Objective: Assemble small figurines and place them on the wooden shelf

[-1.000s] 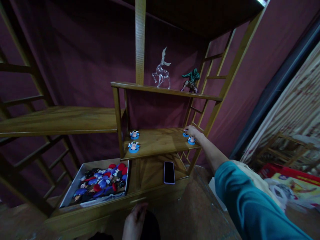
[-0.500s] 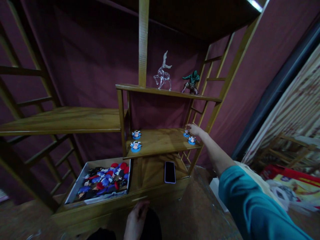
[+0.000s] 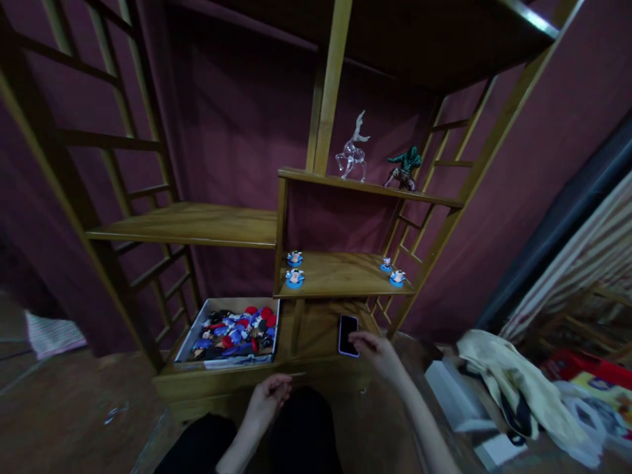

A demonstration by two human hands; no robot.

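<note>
A person's right hand [image 3: 375, 352] hangs in front of a phone [image 3: 347, 327] lying face up on the low base [image 3: 316, 329] of a wooden shelf unit, its fingertips drawn narrow and overlapping the screen's right edge from this angle; whether they touch the phone or pinch anything cannot be told. The left hand [image 3: 270, 396] is held above the lap, before the front of the base, its fingers curled loosely inward; whether they close on anything cannot be made out either. Above the phone, four small figurines on round blue stands occupy the middle shelf [image 3: 340, 273]: a rear left figurine [image 3: 295, 258] and a front left figurine [image 3: 295, 278] at one end, a rear right figurine [image 3: 386, 264] and a front right figurine [image 3: 397, 278] at the other, all upright and well apart from both hands. To the left of the phone, an open box [image 3: 237, 362] sits on the base, packed with jumbled pieces [image 3: 237, 332] in blue, red, black and white. A clear deer ornament [image 3: 352, 158] stands beside a crouching figure in green [image 3: 405, 170] on the shelf overhead. On the floor at right, pale cloth [image 3: 508, 375] lies next to a white carton [image 3: 454, 395] and a plastic bag [image 3: 585, 421].
</note>
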